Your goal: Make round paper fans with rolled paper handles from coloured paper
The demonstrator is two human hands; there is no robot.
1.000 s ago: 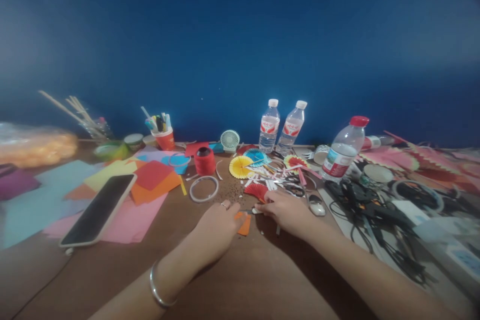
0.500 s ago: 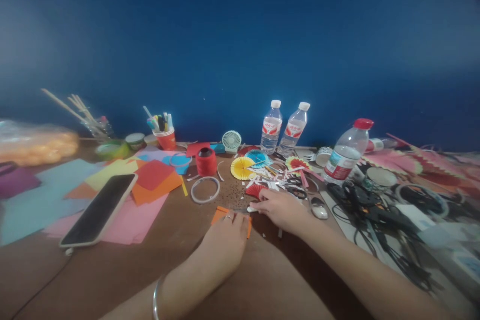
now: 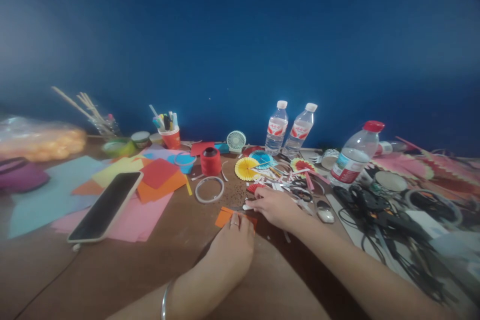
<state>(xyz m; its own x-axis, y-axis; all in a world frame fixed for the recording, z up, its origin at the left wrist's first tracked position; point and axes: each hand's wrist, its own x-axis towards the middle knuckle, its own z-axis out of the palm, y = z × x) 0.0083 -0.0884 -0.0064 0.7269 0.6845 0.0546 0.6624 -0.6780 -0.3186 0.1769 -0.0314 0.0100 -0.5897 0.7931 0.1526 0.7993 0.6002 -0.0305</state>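
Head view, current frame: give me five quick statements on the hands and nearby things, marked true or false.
1. The left hand is on a small orange paper. True.
2. The right hand holds the phone. False: it holds a small white object; the phone lies to the left.
3. The red-capped bottle stands right of two white-capped bottles. True.
4. The yellow fan lies left of the red spool. False: right of it.
5. The left wrist wears a bracelet. True.

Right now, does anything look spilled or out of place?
Yes: dark specks lie loose on the tabletop beyond the left hand, beside the pale ring. Scattered and uncontained, they look spilled.
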